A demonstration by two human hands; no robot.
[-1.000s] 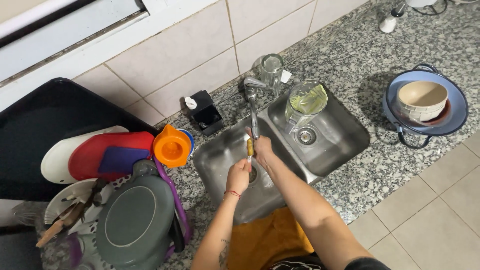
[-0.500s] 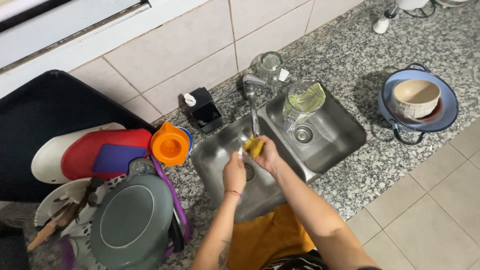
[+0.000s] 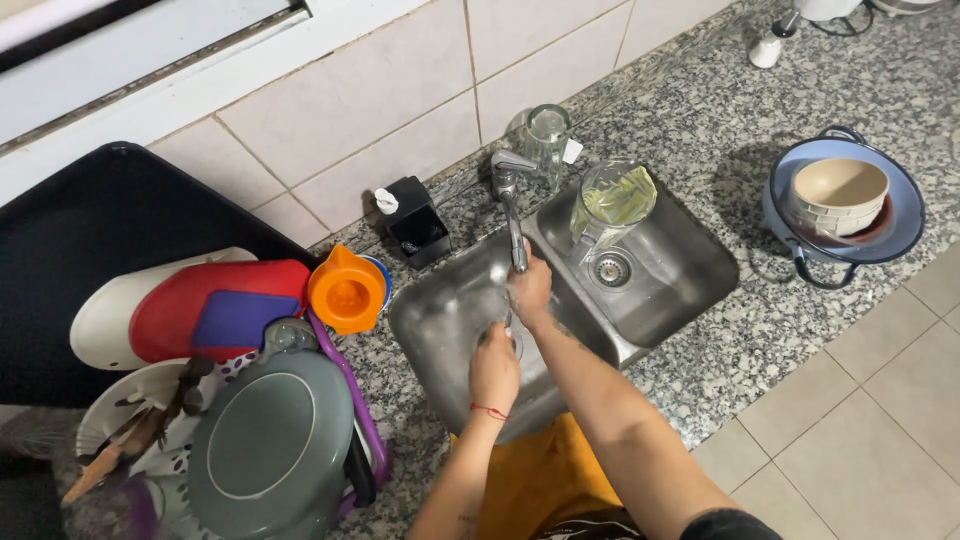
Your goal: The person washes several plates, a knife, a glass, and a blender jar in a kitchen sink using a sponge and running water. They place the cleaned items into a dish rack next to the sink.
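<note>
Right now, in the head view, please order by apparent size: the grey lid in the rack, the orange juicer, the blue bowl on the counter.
1. grey lid, largest, though it lies nearer the camera.
2. blue bowl.
3. orange juicer, smallest.

The person's forearms are bare. A thin red string bracelet (image 3: 489, 410) circles the left wrist just behind the fingers. Lower down, an orange-yellow garment (image 3: 545, 480) shows, and a dark sleeve edge (image 3: 725, 525).
</note>
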